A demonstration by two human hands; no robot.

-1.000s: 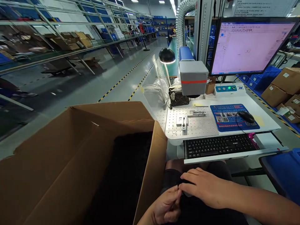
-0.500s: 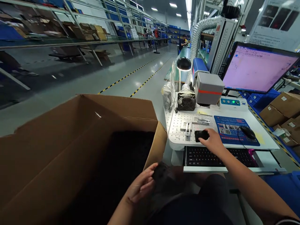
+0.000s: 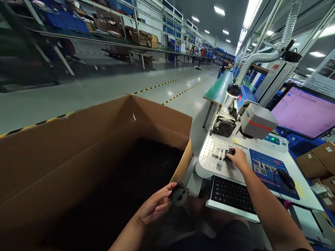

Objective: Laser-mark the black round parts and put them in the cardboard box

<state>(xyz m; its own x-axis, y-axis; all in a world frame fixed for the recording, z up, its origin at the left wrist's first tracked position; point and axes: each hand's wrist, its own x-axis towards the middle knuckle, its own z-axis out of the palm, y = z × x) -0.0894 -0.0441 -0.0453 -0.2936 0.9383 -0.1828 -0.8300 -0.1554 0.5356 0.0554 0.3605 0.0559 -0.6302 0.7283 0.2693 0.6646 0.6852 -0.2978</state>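
My left hand (image 3: pixel 155 206) pinches a small round black part (image 3: pixel 178 194) between thumb and fingers, just beside the near corner of a big open cardboard box (image 3: pixel 78 139) full of dark parts. My right hand (image 3: pixel 238 159) reaches onto the white perforated plate (image 3: pixel 209 162) of the marking machine. Its fingers are closed on another small black part (image 3: pixel 231 152), pressed against the metal jig (image 3: pixel 219 153) under the grey laser head (image 3: pixel 258 120).
A black keyboard (image 3: pixel 232 194) sits on a tray under my right forearm. A blue mat (image 3: pixel 269 169) with a mouse (image 3: pixel 286 178), a monitor (image 3: pixel 303 111), a fan (image 3: pixel 223 126) and a lamp (image 3: pixel 233 90) crowd the bench. Cardboard boxes (image 3: pixel 318 158) stand at right. An aisle runs left.
My right hand has slid its black part from the plate's near edge up to the jig. My left hand has lifted its part clear of my lap. The view swung left.
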